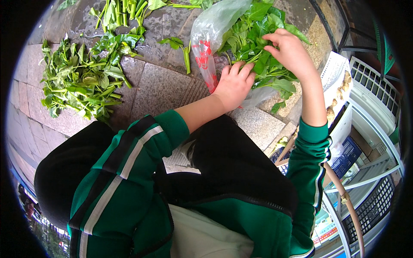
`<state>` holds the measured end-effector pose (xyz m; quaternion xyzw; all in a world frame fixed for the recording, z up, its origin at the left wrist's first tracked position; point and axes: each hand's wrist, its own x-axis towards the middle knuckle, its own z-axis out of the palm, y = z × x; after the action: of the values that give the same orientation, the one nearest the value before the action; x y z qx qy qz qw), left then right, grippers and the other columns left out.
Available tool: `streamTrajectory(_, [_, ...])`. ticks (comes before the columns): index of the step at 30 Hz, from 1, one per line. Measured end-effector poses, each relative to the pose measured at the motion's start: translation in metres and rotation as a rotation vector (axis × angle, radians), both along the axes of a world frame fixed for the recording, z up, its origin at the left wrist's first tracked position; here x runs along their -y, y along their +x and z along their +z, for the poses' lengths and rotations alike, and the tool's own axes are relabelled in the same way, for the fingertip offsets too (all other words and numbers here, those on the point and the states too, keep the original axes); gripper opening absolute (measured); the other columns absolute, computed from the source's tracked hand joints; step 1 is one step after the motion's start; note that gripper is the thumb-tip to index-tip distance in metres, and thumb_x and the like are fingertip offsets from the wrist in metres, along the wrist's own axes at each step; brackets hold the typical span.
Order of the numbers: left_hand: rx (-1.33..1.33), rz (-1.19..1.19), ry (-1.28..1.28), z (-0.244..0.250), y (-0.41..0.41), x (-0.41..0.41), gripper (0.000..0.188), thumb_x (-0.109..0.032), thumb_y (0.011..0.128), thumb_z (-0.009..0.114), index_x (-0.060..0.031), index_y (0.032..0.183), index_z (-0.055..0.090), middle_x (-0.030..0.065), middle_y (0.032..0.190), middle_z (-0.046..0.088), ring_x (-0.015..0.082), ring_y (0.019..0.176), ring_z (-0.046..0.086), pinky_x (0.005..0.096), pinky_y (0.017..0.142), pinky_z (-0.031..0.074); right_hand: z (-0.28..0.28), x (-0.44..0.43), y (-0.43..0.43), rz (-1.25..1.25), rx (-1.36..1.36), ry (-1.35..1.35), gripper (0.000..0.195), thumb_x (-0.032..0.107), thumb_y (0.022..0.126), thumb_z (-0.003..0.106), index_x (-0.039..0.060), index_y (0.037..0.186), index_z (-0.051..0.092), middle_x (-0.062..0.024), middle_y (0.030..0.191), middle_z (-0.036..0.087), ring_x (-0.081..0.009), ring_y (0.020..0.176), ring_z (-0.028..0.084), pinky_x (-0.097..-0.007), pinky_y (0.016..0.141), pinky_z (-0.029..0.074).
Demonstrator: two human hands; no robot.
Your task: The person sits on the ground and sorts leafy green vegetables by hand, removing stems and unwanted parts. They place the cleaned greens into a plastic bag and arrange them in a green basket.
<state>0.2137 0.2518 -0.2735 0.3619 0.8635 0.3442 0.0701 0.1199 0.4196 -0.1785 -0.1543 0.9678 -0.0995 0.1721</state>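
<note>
Leafy green vegetables (245, 42) with thick stems lie on and beside a clear plastic bag (209, 35) that bears red writing. My left hand (235, 85) rests palm down, fingers spread, on the bag and the lower stems. Above the same leaves my right hand (287, 51) is bent with thumb and forefinger near a leaf; whether it pinches one cannot be told. A heap of loose greens (84, 80) lies on the paving to the left. Cut stems (125, 13) sit at the top, and a single sprig (186, 58) lies between the heap and the bag.
Wet stone paving (161, 87) spreads before my knees. To the right stand a white-lined tray (338, 84) of brownish pieces, a white plastic crate (376, 84), a blue basket (347, 154), a black crate (371, 206) and metal frames. A bent brown pole (347, 200) stands near my right sleeve.
</note>
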Motion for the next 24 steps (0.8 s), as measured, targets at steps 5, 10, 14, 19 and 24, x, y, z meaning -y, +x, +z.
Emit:
streamTrajectory(5, [0.007,-0.014,0.010,0.000,0.000,0.002,0.038,-0.014,0.072,0.050,-0.0046,0.108,0.049,0.0105,0.124,0.040,0.0278,0.114,0.037,0.0404,0.088,0.032,0.003,-0.006,0.003,-0.113,-0.034,0.007,0.007,0.005,0.071,0.059,0.0017,0.076,0.057,-0.0139,0.074,0.055,-0.0309,0.071,0.056,-0.0369,0.066,0.046])
streamTrajectory(10, [0.012,-0.051,0.002,-0.001,-0.001,0.000,0.037,-0.013,0.073,0.049,-0.0040,0.109,0.049,0.0112,0.126,0.041,0.0270,0.115,0.037,0.0382,0.091,0.032,0.005,-0.020,0.007,-0.207,-0.079,0.000,0.009,0.003,0.071,0.056,0.0030,0.080,0.059,-0.0146,0.076,0.055,-0.0306,0.071,0.056,-0.0359,0.066,0.046])
streamTrajectory(14, [0.026,-0.083,-0.013,0.003,-0.003,0.000,0.037,-0.012,0.073,0.048,-0.0032,0.109,0.050,0.0121,0.128,0.040,0.0267,0.116,0.037,0.0364,0.093,0.031,0.007,-0.015,0.004,-0.184,-0.168,0.020,0.014,0.004,0.073,0.056,0.0053,0.085,0.062,-0.0140,0.078,0.056,-0.0293,0.071,0.057,-0.0348,0.067,0.047])
streamTrajectory(19, [0.009,-0.095,-0.027,0.002,-0.002,0.001,0.037,-0.012,0.073,0.048,-0.0026,0.109,0.051,0.0124,0.128,0.040,0.0268,0.117,0.036,0.0368,0.094,0.031,0.007,0.001,-0.007,-0.028,-0.191,-0.098,0.017,0.008,0.072,0.063,0.0044,0.088,0.062,-0.0117,0.077,0.054,-0.0271,0.070,0.056,-0.0326,0.064,0.045])
streamTrajectory(24, [-0.007,-0.094,-0.004,0.004,-0.003,0.002,0.038,-0.012,0.071,0.050,-0.0021,0.108,0.052,0.0127,0.126,0.041,0.0268,0.114,0.039,0.0371,0.092,0.032,-0.006,0.014,-0.010,0.125,-0.016,0.141,0.017,0.007,0.068,0.064,0.0020,0.083,0.058,-0.0130,0.081,0.054,-0.0325,0.077,0.054,-0.0380,0.068,0.045])
